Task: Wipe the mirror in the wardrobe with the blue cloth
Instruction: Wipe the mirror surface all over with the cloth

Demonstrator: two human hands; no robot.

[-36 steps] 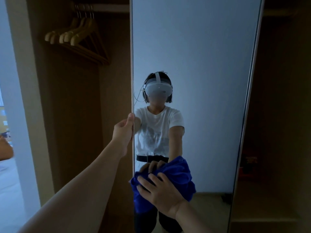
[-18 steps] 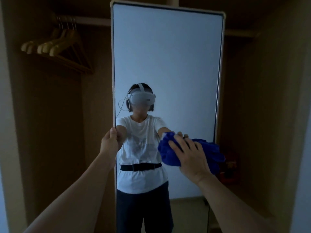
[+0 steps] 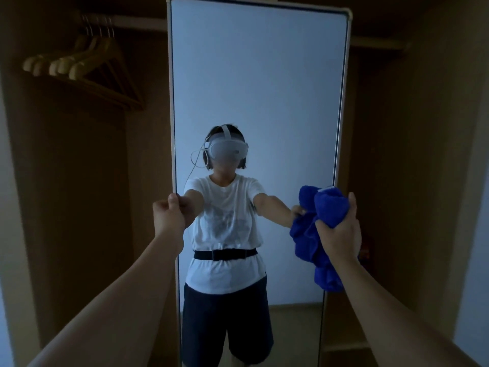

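A tall mirror (image 3: 264,88) in a pale frame stands upright inside the dark wooden wardrobe and reflects a person wearing a headset. My left hand (image 3: 168,218) grips the mirror's left edge at mid height, fingers curled round the frame. At the mirror's right edge my right hand (image 3: 340,229) clutches the bunched blue cloth (image 3: 315,231). The cloth covers part of the right frame and hangs down below my fist. Whether the cloth touches the glass I cannot tell.
Several wooden hangers (image 3: 79,64) hang from a rail at the upper left of the wardrobe. Wardrobe side walls (image 3: 412,181) close in on both sides. A low shelf (image 3: 346,347) sits at the bottom right, behind the mirror.
My right hand has carried the cloth from the mirror's lower left across to its right edge. The view has pulled back from the mirror. My left hand stays on the left edge.
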